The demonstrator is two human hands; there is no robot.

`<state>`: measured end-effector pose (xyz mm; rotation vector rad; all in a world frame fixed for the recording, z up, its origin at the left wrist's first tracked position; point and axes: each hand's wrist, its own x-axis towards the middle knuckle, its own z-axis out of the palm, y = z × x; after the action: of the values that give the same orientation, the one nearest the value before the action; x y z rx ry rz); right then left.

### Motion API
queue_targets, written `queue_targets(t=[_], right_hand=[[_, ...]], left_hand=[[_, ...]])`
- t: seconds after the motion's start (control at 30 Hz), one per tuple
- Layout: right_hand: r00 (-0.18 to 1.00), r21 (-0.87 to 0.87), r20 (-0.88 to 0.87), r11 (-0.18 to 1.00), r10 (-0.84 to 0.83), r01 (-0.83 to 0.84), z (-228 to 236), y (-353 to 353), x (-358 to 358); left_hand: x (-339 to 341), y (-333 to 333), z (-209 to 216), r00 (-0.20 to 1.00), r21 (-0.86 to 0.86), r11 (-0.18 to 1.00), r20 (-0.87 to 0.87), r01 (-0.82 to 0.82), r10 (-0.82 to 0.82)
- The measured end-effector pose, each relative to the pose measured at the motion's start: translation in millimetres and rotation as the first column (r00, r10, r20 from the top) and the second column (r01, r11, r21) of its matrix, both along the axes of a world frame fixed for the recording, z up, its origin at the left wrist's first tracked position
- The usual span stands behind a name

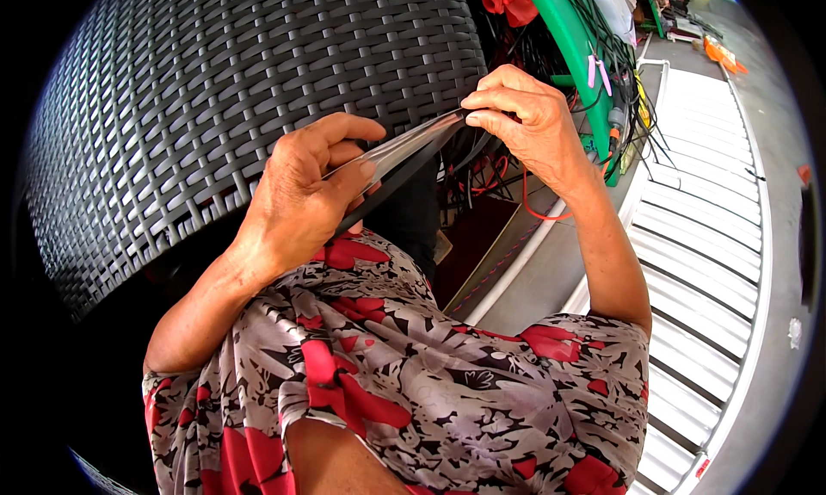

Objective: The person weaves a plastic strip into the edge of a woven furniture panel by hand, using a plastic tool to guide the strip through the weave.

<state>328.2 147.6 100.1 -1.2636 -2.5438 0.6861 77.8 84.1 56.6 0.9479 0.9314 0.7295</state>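
Note:
My left hand (pixel 297 189) is closed round a glossy, flat plastic strip (pixel 413 146), which shows one pale shiny face and one dark band. My right hand (pixel 538 125) pinches the far end of that strip between thumb and fingertips. Between the two hands the strip is stretched at a slant, rising toward the right. Just beyond my hands stands a dark grey woven wicker panel (pixel 258 64), its weave filling the left and upper part of the view. Below my left hand, part of the strip is hidden by the fingers.
A curved green plastic frame (pixel 564 30) stands at the upper right, with several dark strands (pixel 632 99) and lilac handles (pixel 600 73) on it. A white slatted panel (pixel 697 262) lies along the right. A white pole (pixel 516 267) crosses the floor near my right forearm.

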Motion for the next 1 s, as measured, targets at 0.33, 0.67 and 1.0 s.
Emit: queue_targets(t=[0.33,0.67,1.0], right_hand=[[0.983,0.019,0.096,0.987,0.159,-0.161,2,7,0],[0.996,-0.356,-0.032,0.93,0.088,-0.094,5,24,1],[0.999,-0.427,0.041,0.904,0.033,-0.013,19,15,-3]], left_hand=[[-32,-24,-12,0.995,-0.023,0.995,-0.001,0.095,-0.095],[-37,-39,-21,0.964,0.312,0.95,-0.261,0.029,0.057],[-35,-45,-20,0.964,0.365,0.924,-0.265,0.116,-0.016]])
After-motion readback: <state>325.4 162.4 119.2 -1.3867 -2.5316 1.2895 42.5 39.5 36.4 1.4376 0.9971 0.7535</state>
